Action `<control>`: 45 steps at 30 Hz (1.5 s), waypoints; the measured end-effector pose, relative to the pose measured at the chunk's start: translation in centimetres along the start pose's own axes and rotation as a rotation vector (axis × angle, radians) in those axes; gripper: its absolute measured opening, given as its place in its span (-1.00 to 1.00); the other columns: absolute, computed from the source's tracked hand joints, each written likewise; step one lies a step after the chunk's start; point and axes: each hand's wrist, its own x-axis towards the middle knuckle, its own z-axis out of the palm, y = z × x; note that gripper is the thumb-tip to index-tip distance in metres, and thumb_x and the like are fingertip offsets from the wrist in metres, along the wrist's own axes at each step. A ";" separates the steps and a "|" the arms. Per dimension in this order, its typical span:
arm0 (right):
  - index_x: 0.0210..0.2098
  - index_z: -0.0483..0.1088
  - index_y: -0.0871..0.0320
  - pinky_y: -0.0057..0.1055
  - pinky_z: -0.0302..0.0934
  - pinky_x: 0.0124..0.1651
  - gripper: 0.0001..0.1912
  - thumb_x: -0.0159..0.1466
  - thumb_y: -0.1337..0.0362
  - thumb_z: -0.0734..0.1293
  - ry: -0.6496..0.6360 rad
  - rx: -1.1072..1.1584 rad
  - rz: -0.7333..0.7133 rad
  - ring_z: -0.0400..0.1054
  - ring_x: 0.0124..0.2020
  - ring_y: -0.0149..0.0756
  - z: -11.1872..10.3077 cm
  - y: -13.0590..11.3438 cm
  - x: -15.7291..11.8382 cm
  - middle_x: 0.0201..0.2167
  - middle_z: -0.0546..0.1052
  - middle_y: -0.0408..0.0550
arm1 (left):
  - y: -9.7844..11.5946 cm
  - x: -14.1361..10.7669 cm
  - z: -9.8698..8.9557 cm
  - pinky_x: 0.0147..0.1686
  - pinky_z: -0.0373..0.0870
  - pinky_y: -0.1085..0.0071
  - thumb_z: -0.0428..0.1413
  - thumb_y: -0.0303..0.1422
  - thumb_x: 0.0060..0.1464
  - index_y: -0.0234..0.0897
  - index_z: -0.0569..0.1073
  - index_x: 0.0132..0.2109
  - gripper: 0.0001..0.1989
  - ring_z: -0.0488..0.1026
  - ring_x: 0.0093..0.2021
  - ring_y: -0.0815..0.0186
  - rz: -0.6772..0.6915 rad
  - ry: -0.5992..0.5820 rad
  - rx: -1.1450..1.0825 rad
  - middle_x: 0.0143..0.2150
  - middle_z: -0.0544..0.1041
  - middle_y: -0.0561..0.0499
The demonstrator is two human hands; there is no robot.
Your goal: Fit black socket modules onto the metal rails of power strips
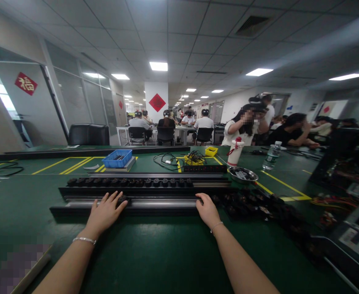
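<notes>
A long black rail (163,210) with a silver inner channel lies crosswise in front of me on the green table. My left hand (105,212) lies over its left part, fingers spread and palm down. By that hand's index finger, a small black piece (123,199) sits in the channel. At the right part of the rail, my right hand (208,210) has its fingers bent over and closed on the edge; some fingertips are hidden. Just behind is a second black rail (210,190) holding a row of round black sockets (148,182).
Loose black parts (253,204) pile up to the right. Behind the rails are a blue bin (118,158), cables (167,159), a metal bowl (243,174), a white cup (235,153) and a water bottle (272,156). An opened computer case (351,196) stands far right. People sit beyond.
</notes>
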 end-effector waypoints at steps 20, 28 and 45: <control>-0.16 0.42 0.18 -0.35 0.13 0.07 -0.63 0.10 0.31 0.12 0.000 0.004 0.002 0.29 -0.04 -0.26 -0.1 -0.1 0.0 -0.08 0.40 0.02 | 1.0 -0.2 -0.1 0.11 -0.03 -0.07 -0.25 -0.04 0.10 -0.14 0.08 0.24 -0.41 -0.04 0.27 -0.01 0.030 0.003 -0.014 0.27 0.12 0.00; -0.15 0.41 0.17 -0.34 0.12 0.09 -0.64 0.11 0.31 0.13 -0.009 0.000 0.013 0.27 -0.03 -0.26 -0.2 -0.2 -0.1 -0.07 0.39 0.02 | 0.8 -0.1 0.1 0.11 -0.02 -0.06 -0.24 -0.05 0.10 -0.13 0.07 0.24 -0.41 -0.04 0.27 -0.01 0.035 0.000 -0.025 0.27 0.12 -0.02; -0.16 0.41 0.18 -0.33 0.11 0.10 -0.64 0.10 0.32 0.12 -0.013 -0.013 0.005 0.28 -0.03 -0.26 -0.2 -0.2 0.0 -0.08 0.40 0.03 | 1.6 -0.3 -0.1 0.11 -0.01 -0.04 -0.24 -0.06 0.10 -0.16 0.08 0.24 -0.41 -0.04 0.27 -0.01 0.052 0.014 -0.019 0.27 0.12 -0.02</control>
